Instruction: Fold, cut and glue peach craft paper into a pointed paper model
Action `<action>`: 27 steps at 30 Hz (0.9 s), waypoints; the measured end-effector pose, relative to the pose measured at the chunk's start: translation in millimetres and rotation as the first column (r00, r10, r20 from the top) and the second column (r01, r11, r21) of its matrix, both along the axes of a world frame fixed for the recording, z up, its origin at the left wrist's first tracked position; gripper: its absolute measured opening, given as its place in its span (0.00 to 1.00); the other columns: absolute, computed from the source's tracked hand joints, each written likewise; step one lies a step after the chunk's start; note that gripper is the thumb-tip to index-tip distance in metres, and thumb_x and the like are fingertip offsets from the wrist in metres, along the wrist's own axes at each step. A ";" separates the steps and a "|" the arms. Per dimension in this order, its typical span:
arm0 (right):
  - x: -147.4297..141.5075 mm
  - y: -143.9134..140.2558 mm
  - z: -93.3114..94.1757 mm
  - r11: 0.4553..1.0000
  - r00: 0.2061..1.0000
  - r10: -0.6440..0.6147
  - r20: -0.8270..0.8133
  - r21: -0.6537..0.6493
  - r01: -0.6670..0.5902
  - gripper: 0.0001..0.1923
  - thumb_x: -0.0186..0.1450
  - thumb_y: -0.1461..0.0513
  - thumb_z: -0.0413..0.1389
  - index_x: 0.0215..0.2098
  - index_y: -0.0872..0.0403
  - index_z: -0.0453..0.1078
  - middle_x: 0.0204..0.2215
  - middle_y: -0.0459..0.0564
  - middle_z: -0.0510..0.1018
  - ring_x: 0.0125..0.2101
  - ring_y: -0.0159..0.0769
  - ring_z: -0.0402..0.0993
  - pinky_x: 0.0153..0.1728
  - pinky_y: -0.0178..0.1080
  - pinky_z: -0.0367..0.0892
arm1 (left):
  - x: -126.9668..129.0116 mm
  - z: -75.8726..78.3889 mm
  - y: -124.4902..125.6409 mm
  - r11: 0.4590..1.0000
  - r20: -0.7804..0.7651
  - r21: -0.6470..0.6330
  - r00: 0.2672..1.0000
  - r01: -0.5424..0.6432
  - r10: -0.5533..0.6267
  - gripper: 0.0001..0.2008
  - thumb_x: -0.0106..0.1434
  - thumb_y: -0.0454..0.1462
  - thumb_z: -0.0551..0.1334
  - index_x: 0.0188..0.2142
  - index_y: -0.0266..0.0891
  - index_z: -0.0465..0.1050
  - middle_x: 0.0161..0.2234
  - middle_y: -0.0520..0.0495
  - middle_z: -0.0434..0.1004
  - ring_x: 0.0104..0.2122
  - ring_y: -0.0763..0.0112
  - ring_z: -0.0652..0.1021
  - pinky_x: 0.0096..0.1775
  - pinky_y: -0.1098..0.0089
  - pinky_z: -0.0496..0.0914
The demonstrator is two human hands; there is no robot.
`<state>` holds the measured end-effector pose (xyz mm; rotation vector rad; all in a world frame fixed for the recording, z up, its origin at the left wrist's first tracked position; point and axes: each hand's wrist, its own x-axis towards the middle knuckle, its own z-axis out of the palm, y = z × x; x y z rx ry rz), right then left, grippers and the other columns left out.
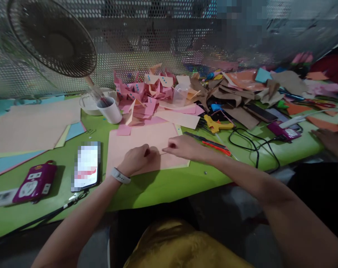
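Note:
A pale peach sheet of paper (pixel 135 143) lies on the green tabletop in front of me, with a yellowish edge showing under it. Over its left part, my left hand (pixel 137 158), with a white band on the wrist, is closed, fingers curled. Just to the right, my right hand (pixel 182 148) is closed in a pinch low over the same sheet. A faint line runs between the two hands; whatever they pinch blends with the peach paper and cannot be made out. Beside my right hand lie a dark cutter knife (pixel 205 139) and an orange-handled cutter (pixel 217 147).
A lit phone (pixel 86 165) and a purple power strip (pixel 36 183) are at left, near stacked paper (pixel 31 126). Behind the sheet stand a white cup (pixel 110 110), a fan (pixel 55 41) and folded pink papers (pixel 146 89). A yellow glue gun (pixel 217 124) and another person's hand (pixel 332 141) are at right.

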<state>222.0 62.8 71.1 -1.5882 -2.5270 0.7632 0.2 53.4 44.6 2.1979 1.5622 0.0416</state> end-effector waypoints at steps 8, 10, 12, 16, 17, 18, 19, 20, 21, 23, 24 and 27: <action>-37.0 43.7 -24.1 0.755 0.990 -0.029 -0.135 -0.652 -0.067 0.18 0.62 0.53 0.62 0.23 0.58 0.67 0.15 0.45 0.75 0.17 0.30 0.74 0.23 0.32 0.69 | -7.9 -0.9 10.4 0.997 0.018 -0.058 0.999 0.045 -0.044 0.09 0.63 0.44 0.55 0.32 0.41 0.65 0.31 0.46 0.75 0.29 0.64 0.73 0.30 0.67 0.60; -32.5 45.9 -26.8 0.749 0.987 -0.047 -0.155 -0.659 -0.068 0.20 0.61 0.52 0.63 0.23 0.58 0.67 0.15 0.45 0.75 0.17 0.30 0.74 0.23 0.33 0.69 | -7.7 -0.9 11.6 0.997 0.026 -0.068 0.999 0.044 -0.043 0.11 0.63 0.46 0.55 0.32 0.41 0.65 0.30 0.46 0.75 0.29 0.64 0.72 0.30 0.67 0.60; -24.5 47.5 -26.7 0.753 0.985 -0.055 -0.163 -0.654 -0.066 0.21 0.59 0.51 0.65 0.22 0.59 0.68 0.14 0.45 0.75 0.17 0.30 0.74 0.23 0.33 0.69 | -7.0 -0.1 11.8 0.996 0.029 -0.078 0.999 0.037 -0.035 0.13 0.63 0.47 0.55 0.31 0.41 0.65 0.29 0.47 0.75 0.28 0.65 0.71 0.29 0.67 0.59; 8.7 51.8 -23.9 0.750 0.992 -0.085 -0.093 -0.661 0.002 0.21 0.57 0.51 0.66 0.22 0.59 0.69 0.16 0.46 0.76 0.18 0.29 0.74 0.22 0.32 0.68 | -6.3 1.2 11.7 0.996 0.043 -0.088 0.999 0.033 -0.029 0.15 0.64 0.49 0.54 0.30 0.42 0.66 0.27 0.48 0.74 0.26 0.66 0.71 0.28 0.67 0.59; 20.6 52.3 -22.7 0.754 0.993 -0.096 -0.063 -0.656 0.032 0.21 0.57 0.51 0.66 0.22 0.59 0.68 0.17 0.46 0.76 0.18 0.29 0.73 0.22 0.32 0.68 | -6.3 1.1 11.9 0.995 0.044 -0.091 0.999 0.035 -0.031 0.15 0.63 0.50 0.54 0.30 0.42 0.66 0.27 0.48 0.74 0.26 0.66 0.71 0.28 0.67 0.59; 33.1 52.4 -21.2 0.764 0.994 -0.106 -0.040 -0.642 0.056 0.21 0.57 0.51 0.66 0.22 0.59 0.68 0.18 0.46 0.77 0.17 0.28 0.73 0.22 0.32 0.67 | -6.4 0.9 12.3 0.995 0.044 -0.094 0.998 0.038 -0.034 0.16 0.63 0.51 0.55 0.30 0.42 0.66 0.27 0.48 0.74 0.26 0.66 0.71 0.28 0.67 0.59; 45.5 52.0 -19.1 0.774 0.993 -0.119 -0.012 -0.628 0.085 0.21 0.57 0.51 0.66 0.21 0.58 0.68 0.18 0.47 0.77 0.17 0.28 0.73 0.23 0.32 0.67 | -6.3 0.5 12.8 0.995 0.042 -0.095 0.999 0.038 -0.034 0.17 0.62 0.52 0.55 0.30 0.42 0.66 0.27 0.48 0.74 0.26 0.66 0.72 0.28 0.67 0.60; 57.0 51.1 -16.4 0.783 0.991 -0.137 0.009 -0.611 0.114 0.21 0.58 0.51 0.66 0.21 0.58 0.67 0.18 0.48 0.78 0.18 0.29 0.73 0.23 0.33 0.68 | -6.0 0.2 13.3 0.995 0.038 -0.096 0.999 0.035 -0.032 0.18 0.62 0.54 0.55 0.30 0.41 0.66 0.28 0.47 0.75 0.26 0.66 0.72 0.28 0.67 0.60; 66.5 50.0 -13.2 0.793 0.988 -0.152 0.028 -0.593 0.139 0.21 0.58 0.51 0.65 0.20 0.57 0.67 0.18 0.48 0.78 0.18 0.30 0.74 0.23 0.33 0.68 | -5.5 0.0 13.9 0.995 0.030 -0.096 0.999 0.030 -0.027 0.20 0.61 0.55 0.56 0.30 0.42 0.66 0.28 0.47 0.75 0.27 0.65 0.72 0.28 0.67 0.60; 76.3 47.5 -6.1 0.808 0.979 -0.199 0.039 -0.559 0.186 0.21 0.58 0.52 0.66 0.20 0.56 0.65 0.18 0.49 0.78 0.18 0.31 0.74 0.22 0.33 0.67 | -3.7 0.0 15.1 0.995 0.008 -0.095 1.000 0.018 -0.017 0.22 0.61 0.58 0.55 0.29 0.42 0.66 0.27 0.47 0.75 0.26 0.65 0.72 0.28 0.67 0.60; 75.4 46.4 -2.9 0.816 0.977 -0.213 0.018 -0.547 0.188 0.21 0.59 0.52 0.66 0.20 0.56 0.65 0.19 0.49 0.78 0.18 0.31 0.74 0.21 0.33 0.67 | -2.4 0.2 15.5 0.996 -0.008 -0.091 1.000 0.010 -0.011 0.22 0.61 0.58 0.54 0.29 0.42 0.66 0.27 0.47 0.75 0.26 0.64 0.72 0.28 0.67 0.60; 51.1 44.0 0.8 0.833 0.979 -0.178 -0.103 -0.546 0.094 0.19 0.62 0.53 0.63 0.22 0.56 0.66 0.20 0.49 0.78 0.18 0.30 0.74 0.20 0.32 0.66 | 2.3 0.8 15.8 0.997 -0.066 -0.071 0.998 -0.009 0.004 0.21 0.62 0.56 0.54 0.28 0.42 0.66 0.28 0.46 0.75 0.27 0.63 0.72 0.28 0.67 0.58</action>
